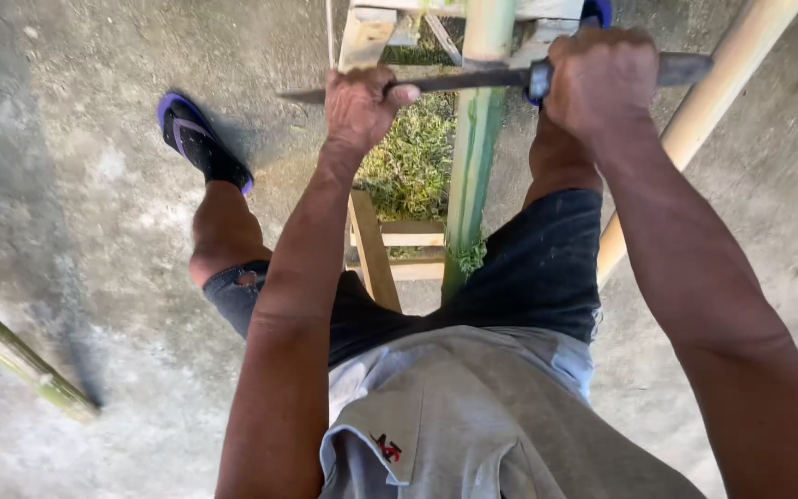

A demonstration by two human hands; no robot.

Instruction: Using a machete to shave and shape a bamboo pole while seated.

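A long dark blade (459, 80) lies crosswise over a green bamboo pole (471, 157) that runs away from me between my legs. My left hand (359, 104) grips the blade near its pointed end, left of the pole. My right hand (599, 79) is closed on the handle end, right of the pole. The pole rests on a wooden frame (373, 242), and green shavings (412, 162) lie heaped under it.
A pale bamboo pole (708, 106) leans at the right. Another green bamboo piece (16, 356) lies on the concrete floor (76, 231) at lower left. My left foot wears a dark sandal (200, 140). My dark shorts and grey shirt fill the lower middle.
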